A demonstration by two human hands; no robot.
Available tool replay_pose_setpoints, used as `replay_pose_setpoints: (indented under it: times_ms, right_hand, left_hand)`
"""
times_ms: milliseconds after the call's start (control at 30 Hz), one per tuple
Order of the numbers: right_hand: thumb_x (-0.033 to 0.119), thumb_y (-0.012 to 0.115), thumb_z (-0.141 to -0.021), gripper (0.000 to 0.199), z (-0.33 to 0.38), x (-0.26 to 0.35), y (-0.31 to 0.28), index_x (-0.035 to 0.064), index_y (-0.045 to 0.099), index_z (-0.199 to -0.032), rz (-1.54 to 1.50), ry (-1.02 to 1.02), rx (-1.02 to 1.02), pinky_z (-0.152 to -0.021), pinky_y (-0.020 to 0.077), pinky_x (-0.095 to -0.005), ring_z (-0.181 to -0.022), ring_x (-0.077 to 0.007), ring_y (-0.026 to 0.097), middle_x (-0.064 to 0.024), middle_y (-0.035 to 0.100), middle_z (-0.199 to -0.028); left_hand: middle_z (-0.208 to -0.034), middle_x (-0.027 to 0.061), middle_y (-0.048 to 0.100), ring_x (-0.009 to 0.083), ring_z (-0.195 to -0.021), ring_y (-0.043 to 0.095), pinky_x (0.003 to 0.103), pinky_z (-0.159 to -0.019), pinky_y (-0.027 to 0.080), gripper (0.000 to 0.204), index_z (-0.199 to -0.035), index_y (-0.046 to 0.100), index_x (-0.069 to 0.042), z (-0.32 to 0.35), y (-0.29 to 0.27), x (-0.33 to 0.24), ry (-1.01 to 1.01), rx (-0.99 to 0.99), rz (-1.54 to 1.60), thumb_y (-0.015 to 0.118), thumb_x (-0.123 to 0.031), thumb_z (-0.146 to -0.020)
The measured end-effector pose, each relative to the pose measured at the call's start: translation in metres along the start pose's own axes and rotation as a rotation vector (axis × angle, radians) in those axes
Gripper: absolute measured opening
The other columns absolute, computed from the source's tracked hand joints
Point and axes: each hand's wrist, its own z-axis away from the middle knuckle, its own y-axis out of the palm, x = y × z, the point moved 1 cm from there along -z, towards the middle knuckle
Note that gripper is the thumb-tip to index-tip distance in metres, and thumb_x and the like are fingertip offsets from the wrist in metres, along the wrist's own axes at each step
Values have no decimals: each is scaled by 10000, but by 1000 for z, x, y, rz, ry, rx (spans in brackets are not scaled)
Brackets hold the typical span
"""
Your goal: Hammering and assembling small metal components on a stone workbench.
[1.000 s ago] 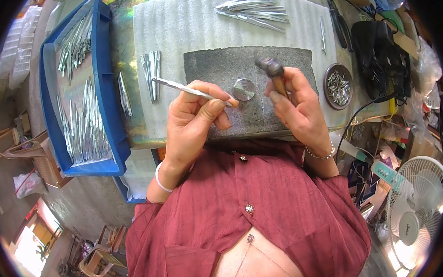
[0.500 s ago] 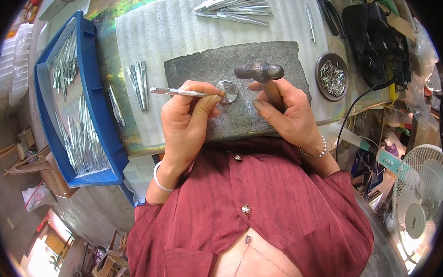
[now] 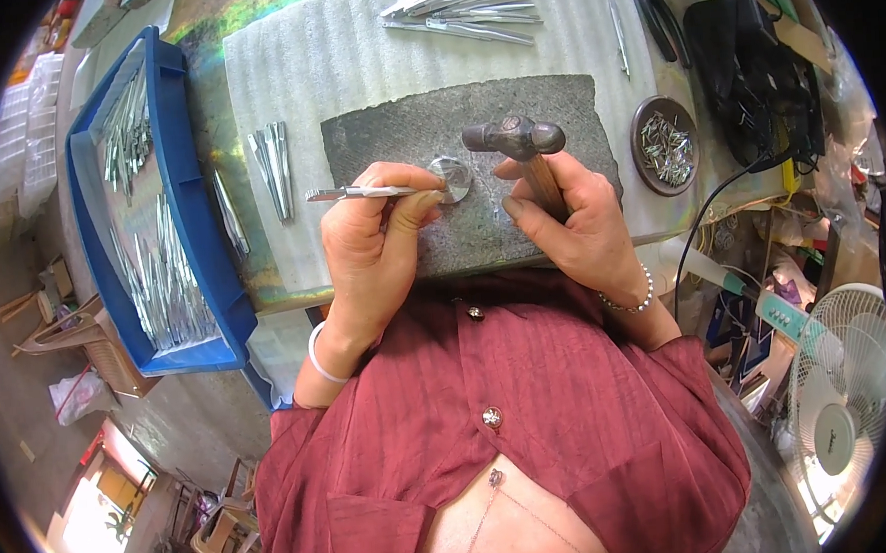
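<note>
My left hand (image 3: 375, 225) pinches a slim silvery metal piece (image 3: 353, 192), its free end sticking out to the left. The other end lies by my fingertips at the edge of a small round metal block (image 3: 452, 179). That block rests on a dark rough slab (image 3: 395, 134). In my right hand (image 3: 580, 219) is a hammer (image 3: 519, 139) with a wooden handle. Its head is raised to the right of the round block, apart from it. What the left fingertips cover is hidden.
A blue tray (image 3: 232, 303) of similar metal pieces stands at the left. More pieces (image 3: 275, 170) lie on the white foam sheet (image 3: 292, 64), with a pile (image 3: 464, 10) at the far side. At right are a round dish (image 3: 667, 187) of small pins, pliers (image 3: 658, 20) and a fan (image 3: 837, 436).
The metal piece in my left hand has turned slightly and lies more level. The hammer head has shifted a little left, still raised. The view has moved slightly.
</note>
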Motion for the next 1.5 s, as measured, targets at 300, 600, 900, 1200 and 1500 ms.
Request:
replay_pose_setpoints:
  times_ms: [300,600,900,1200,1500]
  right_hand:
    - [17,623,-795,238,0,0,0,10,571,-1027,12,-24,-6,-598,462,-272,-602,-133,567,-72,558,-678]
    - [30,616,-820,222,0,-4,1,7,566,-1035,18,-84,-16,-593,453,-262,-611,-121,553,-54,563,-706]
    - [93,657,-849,263,-2,39,3,-18,576,-1073,-135,-391,91,-586,445,-221,-664,-92,552,-40,600,-809]
    - [-25,683,-634,240,-23,79,9,33,588,-847,302,-676,197,-521,484,-316,-627,-257,605,-98,585,-747]
    - [-33,684,-640,257,-22,86,15,39,573,-860,383,-658,217,-497,472,-321,-598,-260,596,-104,564,-716]
  left_hand:
    - [-800,50,593,90,-685,559,214,-605,457,50,-880,591,21,0,1,-1,13,-6,-45,596,53,-842]
    - [-796,113,593,247,-649,593,294,-575,494,209,-887,589,-5,-6,5,-7,402,47,-478,605,112,-714]
    - [-805,108,578,273,-632,607,349,-522,493,278,-922,592,-43,3,10,-17,351,55,-541,551,65,-669]
    - [-912,101,624,247,-700,634,333,-553,514,203,-882,612,-48,1,1,-7,482,163,-632,635,-81,-683]
    - [-840,69,593,235,-680,623,329,-526,504,174,-850,599,-67,0,1,17,592,168,-530,623,-80,-678]
